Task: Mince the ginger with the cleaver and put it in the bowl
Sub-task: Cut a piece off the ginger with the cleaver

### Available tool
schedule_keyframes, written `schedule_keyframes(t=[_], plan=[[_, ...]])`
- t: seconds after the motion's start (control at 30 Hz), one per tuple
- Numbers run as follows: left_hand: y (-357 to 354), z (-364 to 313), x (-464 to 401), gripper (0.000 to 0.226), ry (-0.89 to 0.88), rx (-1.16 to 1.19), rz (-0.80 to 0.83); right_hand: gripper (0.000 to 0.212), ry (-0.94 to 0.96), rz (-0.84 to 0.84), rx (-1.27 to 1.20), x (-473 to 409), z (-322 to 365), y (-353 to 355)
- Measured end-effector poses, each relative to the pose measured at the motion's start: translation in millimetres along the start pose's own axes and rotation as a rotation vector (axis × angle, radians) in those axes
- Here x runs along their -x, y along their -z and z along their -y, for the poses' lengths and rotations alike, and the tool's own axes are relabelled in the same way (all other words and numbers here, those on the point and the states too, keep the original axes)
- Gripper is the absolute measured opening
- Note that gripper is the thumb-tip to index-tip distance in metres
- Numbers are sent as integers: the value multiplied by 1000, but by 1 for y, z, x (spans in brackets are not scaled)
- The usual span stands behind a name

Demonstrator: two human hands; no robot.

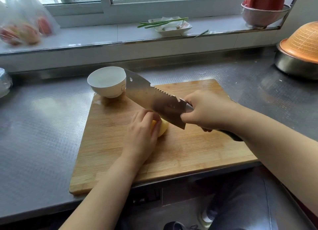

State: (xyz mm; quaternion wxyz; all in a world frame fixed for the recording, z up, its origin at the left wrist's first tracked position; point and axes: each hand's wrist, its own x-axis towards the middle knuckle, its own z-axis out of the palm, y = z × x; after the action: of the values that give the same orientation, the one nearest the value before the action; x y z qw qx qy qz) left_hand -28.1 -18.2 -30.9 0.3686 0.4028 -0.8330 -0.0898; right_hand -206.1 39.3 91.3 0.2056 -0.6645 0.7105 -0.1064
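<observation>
**Ginger's still one whole lump, cleaver's up and ready**

Biggest thing first: the steel worktop with a bamboo cutting board sitting at its front edge. The board looks flat and stable, though on smooth metal I'd guess it could skate a bit under hard chopping.

Next, the cleaver. The right hand is wrapped around it right where the handle meets the blade, fingers curled tight, and the blade is raised and angled over the board with its tip toward the bowl. It's a broad slab of steel, so probably heavy enough to do the work by its own weight. Choking up near the blade like that seems the sensible hold for control.

The white bowl sits on the board's far left corner, empty as far as I can see. It looks ceramic, so chippable, and it's just beside the blade tip.

Smallest: the ginger, a pale yellow chunk near the middle of the board, looks peeled. The left hand is curled over it, pinning it down. It's likely firm, fibrous and a bit slick, so it could roll. I'd keep the fingertips tucked back and slice a flat side first.
</observation>
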Motion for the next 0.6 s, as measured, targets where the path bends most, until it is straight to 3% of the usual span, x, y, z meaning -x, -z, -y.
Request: schedule_keyframes(t=[0.2,0.37,0.6], plan=[[1,1,1,23,25,-22,39,8,7,18,29,2,6,0],[2,0,-1,11,54,7,63,9,16,22,54,3,10,4],[2,0,-3,11,51,13,77,8,-11,73,88,0,14,5]])
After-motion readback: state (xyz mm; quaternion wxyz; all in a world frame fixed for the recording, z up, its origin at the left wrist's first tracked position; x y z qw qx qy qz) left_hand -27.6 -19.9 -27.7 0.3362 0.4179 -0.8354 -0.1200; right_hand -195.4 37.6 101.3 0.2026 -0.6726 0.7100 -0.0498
